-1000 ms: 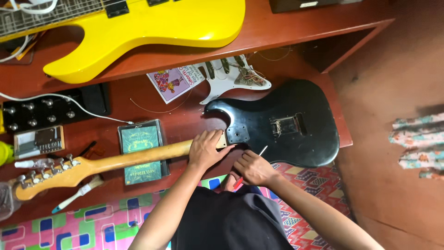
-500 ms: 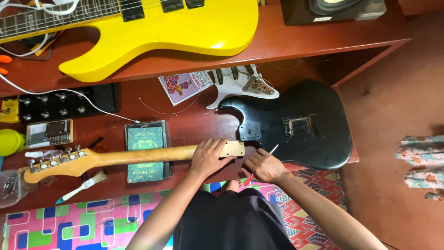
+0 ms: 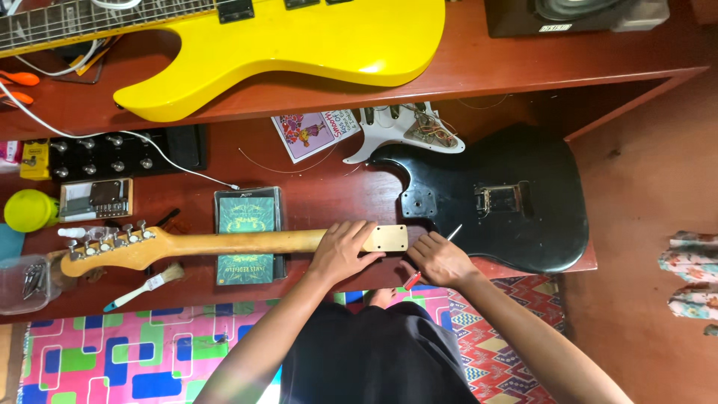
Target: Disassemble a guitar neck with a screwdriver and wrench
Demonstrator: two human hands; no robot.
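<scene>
Nearest, left hand (image 3: 342,253) clamped over the heel end of a detached wooden guitar neck (image 3: 224,243), lying flat across the red-brown tabletop (image 3: 329,198), headstock to the left. Just right, right hand (image 3: 440,259) closed around a red-handled screwdriver (image 3: 413,280), metal tip poking toward the black guitar body (image 3: 493,198), close beside the neck's heel. Under the neck, a green packet (image 3: 247,234); near left, a small brush (image 3: 142,286). Farther back, a white pickguard (image 3: 400,127) with wiring, then a yellow guitar (image 3: 299,41) on a raised shelf.
</scene>
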